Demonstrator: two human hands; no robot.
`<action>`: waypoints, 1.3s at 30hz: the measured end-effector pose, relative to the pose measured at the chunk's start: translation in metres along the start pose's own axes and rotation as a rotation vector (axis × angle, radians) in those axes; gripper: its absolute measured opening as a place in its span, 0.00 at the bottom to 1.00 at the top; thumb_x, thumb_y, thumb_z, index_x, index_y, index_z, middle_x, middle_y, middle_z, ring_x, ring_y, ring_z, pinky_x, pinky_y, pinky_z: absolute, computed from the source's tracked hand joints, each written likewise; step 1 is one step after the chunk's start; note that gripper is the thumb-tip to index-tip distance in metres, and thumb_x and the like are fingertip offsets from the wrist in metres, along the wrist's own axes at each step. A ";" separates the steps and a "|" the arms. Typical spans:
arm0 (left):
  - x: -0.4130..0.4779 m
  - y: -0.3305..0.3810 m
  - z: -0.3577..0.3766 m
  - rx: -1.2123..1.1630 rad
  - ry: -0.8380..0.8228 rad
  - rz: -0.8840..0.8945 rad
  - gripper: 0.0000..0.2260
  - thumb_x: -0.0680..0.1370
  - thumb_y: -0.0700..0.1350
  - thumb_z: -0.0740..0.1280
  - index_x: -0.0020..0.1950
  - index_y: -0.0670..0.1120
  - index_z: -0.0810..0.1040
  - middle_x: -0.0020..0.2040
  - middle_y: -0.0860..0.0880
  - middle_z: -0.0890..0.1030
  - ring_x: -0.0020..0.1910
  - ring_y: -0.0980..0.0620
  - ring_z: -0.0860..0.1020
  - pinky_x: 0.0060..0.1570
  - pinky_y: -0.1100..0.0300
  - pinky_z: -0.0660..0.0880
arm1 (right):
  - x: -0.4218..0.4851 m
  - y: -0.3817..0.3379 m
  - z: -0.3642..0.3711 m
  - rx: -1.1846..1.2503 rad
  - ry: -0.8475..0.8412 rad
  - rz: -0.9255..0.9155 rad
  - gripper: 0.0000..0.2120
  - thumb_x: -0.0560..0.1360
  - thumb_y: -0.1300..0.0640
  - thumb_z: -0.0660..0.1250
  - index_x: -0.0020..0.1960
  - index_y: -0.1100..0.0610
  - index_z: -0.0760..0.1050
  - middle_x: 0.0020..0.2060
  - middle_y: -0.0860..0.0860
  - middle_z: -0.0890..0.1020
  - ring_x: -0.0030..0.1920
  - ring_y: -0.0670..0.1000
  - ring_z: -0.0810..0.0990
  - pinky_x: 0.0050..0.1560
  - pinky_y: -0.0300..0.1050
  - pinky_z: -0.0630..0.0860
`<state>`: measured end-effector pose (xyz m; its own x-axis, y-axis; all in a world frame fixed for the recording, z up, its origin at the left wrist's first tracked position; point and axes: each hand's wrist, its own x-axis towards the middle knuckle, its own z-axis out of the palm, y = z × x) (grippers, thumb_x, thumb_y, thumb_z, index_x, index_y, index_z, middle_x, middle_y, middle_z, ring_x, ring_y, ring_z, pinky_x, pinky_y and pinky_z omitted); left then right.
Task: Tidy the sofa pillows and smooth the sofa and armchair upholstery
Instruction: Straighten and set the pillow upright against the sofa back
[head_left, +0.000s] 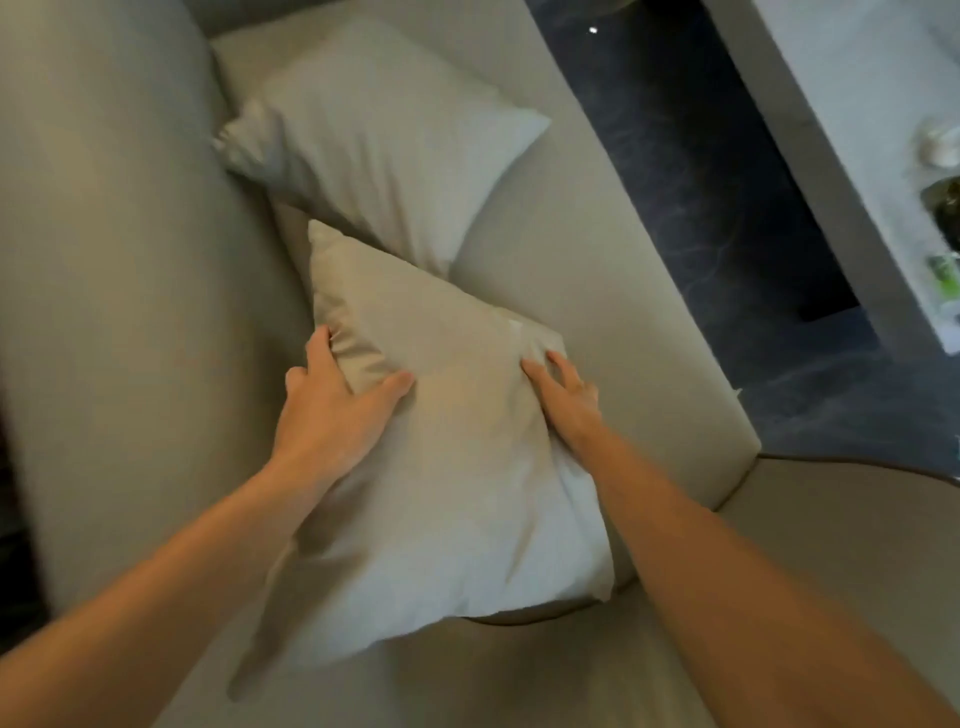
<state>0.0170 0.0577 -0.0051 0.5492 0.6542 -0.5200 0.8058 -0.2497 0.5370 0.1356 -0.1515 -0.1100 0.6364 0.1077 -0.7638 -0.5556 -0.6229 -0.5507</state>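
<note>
A beige pillow (447, 467) lies tilted on the sofa seat (597, 291), one corner pointing up toward the backrest (114, 291). My left hand (332, 410) grips its left edge, thumb on top and fingers wrapped behind. My right hand (566, 400) presses on its right edge with fingers spread. A second, paler pillow (384, 145) lies farther along the seat, its near corner tucked behind the beige one.
The sofa's rounded arm (810, 545) curves across the lower right. Dark marble floor (717, 182) runs beside the seat. A pale low table (852, 104) with small items (943, 218) stands at the far right.
</note>
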 end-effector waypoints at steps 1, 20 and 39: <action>-0.011 -0.002 -0.025 0.015 0.034 0.008 0.46 0.65 0.66 0.69 0.75 0.57 0.50 0.69 0.42 0.65 0.64 0.38 0.70 0.59 0.49 0.66 | -0.006 -0.017 0.015 0.004 -0.062 -0.029 0.35 0.69 0.28 0.61 0.73 0.36 0.62 0.74 0.56 0.64 0.72 0.60 0.66 0.72 0.53 0.61; -0.018 0.006 -0.042 -0.147 0.069 -0.028 0.42 0.68 0.53 0.76 0.74 0.57 0.54 0.56 0.57 0.78 0.58 0.49 0.78 0.45 0.65 0.72 | -0.057 -0.092 0.110 0.056 -0.303 -0.210 0.34 0.76 0.33 0.53 0.78 0.43 0.55 0.78 0.53 0.61 0.77 0.58 0.58 0.77 0.62 0.53; 0.051 -0.040 -0.085 0.022 -0.118 0.016 0.20 0.71 0.50 0.74 0.58 0.49 0.69 0.51 0.53 0.81 0.54 0.46 0.79 0.49 0.53 0.75 | 0.005 -0.100 0.137 -0.282 -0.355 -0.250 0.30 0.72 0.28 0.55 0.72 0.26 0.51 0.79 0.48 0.58 0.77 0.56 0.57 0.74 0.61 0.51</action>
<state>-0.0058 0.1617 0.0030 0.5833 0.5616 -0.5869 0.8006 -0.2757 0.5319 0.1214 0.0173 -0.1052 0.4833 0.5058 -0.7145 -0.2126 -0.7240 -0.6563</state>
